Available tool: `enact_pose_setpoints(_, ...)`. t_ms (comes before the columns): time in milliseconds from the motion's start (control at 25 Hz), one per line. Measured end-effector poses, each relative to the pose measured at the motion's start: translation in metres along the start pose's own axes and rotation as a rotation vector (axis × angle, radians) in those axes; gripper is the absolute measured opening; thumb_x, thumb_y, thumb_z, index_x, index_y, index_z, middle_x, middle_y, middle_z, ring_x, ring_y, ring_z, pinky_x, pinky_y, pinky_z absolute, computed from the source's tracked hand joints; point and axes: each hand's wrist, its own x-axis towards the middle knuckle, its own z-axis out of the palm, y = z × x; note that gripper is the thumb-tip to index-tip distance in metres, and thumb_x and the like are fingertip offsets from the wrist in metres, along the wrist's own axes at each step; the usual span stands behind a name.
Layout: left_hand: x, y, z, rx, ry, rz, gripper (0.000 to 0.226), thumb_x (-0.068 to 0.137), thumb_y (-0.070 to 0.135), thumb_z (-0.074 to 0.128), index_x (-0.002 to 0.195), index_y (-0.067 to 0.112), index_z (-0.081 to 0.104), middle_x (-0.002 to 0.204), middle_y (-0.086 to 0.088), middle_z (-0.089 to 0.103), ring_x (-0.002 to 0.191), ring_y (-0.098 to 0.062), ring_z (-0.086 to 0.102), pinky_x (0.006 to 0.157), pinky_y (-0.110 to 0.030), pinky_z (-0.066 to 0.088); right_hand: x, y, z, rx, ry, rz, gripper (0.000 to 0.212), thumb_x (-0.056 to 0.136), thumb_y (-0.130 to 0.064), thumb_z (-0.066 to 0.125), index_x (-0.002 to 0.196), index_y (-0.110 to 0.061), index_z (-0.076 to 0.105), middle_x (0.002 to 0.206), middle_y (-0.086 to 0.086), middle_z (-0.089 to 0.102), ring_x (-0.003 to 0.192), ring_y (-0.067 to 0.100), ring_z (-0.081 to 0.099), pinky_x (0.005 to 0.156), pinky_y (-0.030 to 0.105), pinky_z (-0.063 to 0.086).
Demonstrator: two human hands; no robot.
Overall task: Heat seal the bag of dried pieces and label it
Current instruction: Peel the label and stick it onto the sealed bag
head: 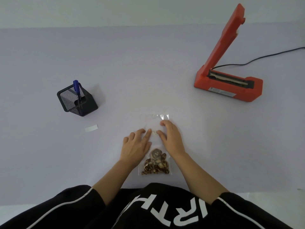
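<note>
A person leans over a pale table point(148, 71), both hands laid on a clear bag point(156, 123) that lies flat in front of them. The left hand point(136, 144) has its fingers stretched out, the fingertips pressing the left end of a small white label point(154, 132). The right hand point(171, 138) lies nearly flat on the bag, fingers loosely spread, with the thumb at the label's right end. Brown dried pieces point(156, 164) sit in the bag's near end, between the wrists.

The step looks like sticking the label down. It is best rubbed from the middle outward while the other hand pins the bag, so the thin film does not wrinkle.

An orange heat sealer point(229, 86) stands with its arm raised, well beyond the right hand. Whether the bag's far edge is sealed cannot be told. A pen point(76, 90) in a mesh cup point(77, 103) and a white paper strip point(91, 128) lie beyond the left hand.
</note>
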Motion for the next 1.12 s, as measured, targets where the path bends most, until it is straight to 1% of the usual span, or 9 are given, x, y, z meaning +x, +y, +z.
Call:
enact_pose_setpoints(120, 0.001, 0.0, 0.0, -0.007, -0.016, -0.006, 0.05, 0.087, 0.047, 0.033, 0.127, 0.023, 0.053, 0.114, -0.004, 0.061, 0.084, -0.023, 0.063, 0.063, -0.037, 0.051, 0.0, 0.001, 0.001, -0.018, 0.016, 0.011, 0.029, 0.089, -0.017, 0.056, 0.117, -0.01, 0.051, 0.119, 0.006, 0.058, 0.112, 0.017, 0.051, 0.096, 0.021, 0.037)
enact_pose_setpoints(280, 0.001, -0.001, -0.002, -0.048, -0.039, -0.017, 0.054, 0.089, 0.048, 0.03, 0.135, 0.024, 0.044, 0.118, -0.002, 0.059, 0.088, -0.023, 0.061, 0.067, -0.037, 0.051, -0.002, -0.005, 0.001, -0.013, 0.023, 0.015, 0.026, 0.092, -0.014, 0.051, 0.117, -0.009, 0.052, 0.121, 0.008, 0.057, 0.114, 0.019, 0.051, 0.101, 0.033, 0.043)
enact_pose_setpoints(400, -0.001, -0.001, -0.004, -0.044, -0.036, -0.021, 0.058, 0.088, 0.046, 0.031, 0.136, 0.016, 0.043, 0.116, -0.002, 0.061, 0.085, -0.021, 0.062, 0.064, -0.034, 0.052, -0.014, 0.003, -0.002, -0.201, 0.023, -0.088, 0.032, 0.094, -0.021, 0.046, 0.125, -0.011, 0.05, 0.135, 0.008, 0.049, 0.127, 0.02, 0.043, 0.107, 0.035, 0.033)
enact_pose_setpoints(520, -0.006, 0.004, -0.003, -0.005, -0.005, -0.027, 0.056, 0.087, 0.042, 0.034, 0.134, 0.014, 0.044, 0.116, -0.003, 0.062, 0.08, -0.021, 0.062, 0.057, -0.033, 0.05, -0.03, 0.011, -0.002, -0.428, -0.101, -0.097, 0.049, 0.095, -0.035, 0.026, 0.141, -0.017, 0.031, 0.15, 0.004, 0.034, 0.139, 0.019, 0.028, 0.111, 0.043, 0.023)
enact_pose_setpoints(640, -0.01, 0.013, -0.001, 0.002, -0.03, -0.026, 0.054, 0.083, 0.034, 0.054, 0.134, 0.019, 0.043, 0.12, -0.008, 0.06, 0.079, -0.026, 0.059, 0.055, -0.035, 0.047, -0.037, 0.013, 0.004, -0.526, -0.19, -0.075, 0.053, 0.094, -0.038, 0.016, 0.146, -0.024, 0.013, 0.157, 0.001, 0.012, 0.145, 0.018, 0.008, 0.113, 0.041, 0.006)
enact_pose_setpoints(720, -0.009, 0.017, -0.001, 0.017, -0.079, -0.055, 0.062, 0.076, 0.032, 0.067, 0.133, 0.022, 0.044, 0.124, -0.01, 0.058, 0.079, -0.029, 0.057, 0.055, -0.037, 0.045, -0.036, 0.013, 0.006, -0.522, -0.22, -0.058, 0.053, 0.095, -0.037, 0.016, 0.146, -0.026, 0.01, 0.158, 0.001, 0.005, 0.145, 0.017, 0.001, 0.112, 0.039, 0.0)
enact_pose_setpoints(800, -0.009, 0.02, -0.003, 0.001, -0.118, -0.092, 0.059, 0.081, 0.032, 0.062, 0.136, 0.023, 0.042, 0.131, -0.01, 0.052, 0.087, -0.03, 0.056, 0.06, -0.038, 0.044, -0.037, 0.014, 0.006, -0.523, -0.206, -0.057, 0.054, 0.094, -0.037, 0.016, 0.146, -0.023, 0.013, 0.157, 0.002, 0.008, 0.145, 0.018, 0.004, 0.114, 0.043, 0.004)
enact_pose_setpoints(920, -0.01, 0.022, -0.005, -0.085, -0.147, -0.194, 0.055, 0.094, 0.034, 0.039, 0.145, 0.02, 0.026, 0.144, -0.003, 0.038, 0.102, -0.028, 0.049, 0.073, -0.038, 0.041, -0.037, 0.016, 0.007, -0.523, -0.205, -0.037, 0.056, 0.093, -0.037, 0.015, 0.146, -0.018, 0.01, 0.157, 0.001, 0.008, 0.144, 0.016, 0.004, 0.116, 0.045, 0.008)
enact_pose_setpoints(1120, -0.009, 0.023, -0.004, -0.048, -0.103, -0.14, 0.054, 0.089, 0.032, 0.044, 0.142, 0.026, 0.034, 0.137, -0.008, 0.047, 0.092, -0.029, 0.054, 0.066, -0.037, 0.042, -0.036, 0.014, 0.005, -0.511, -0.232, -0.046, 0.056, 0.092, -0.037, 0.012, 0.146, -0.025, 0.009, 0.158, 0.001, 0.004, 0.144, 0.015, -0.002, 0.113, 0.04, -0.002)
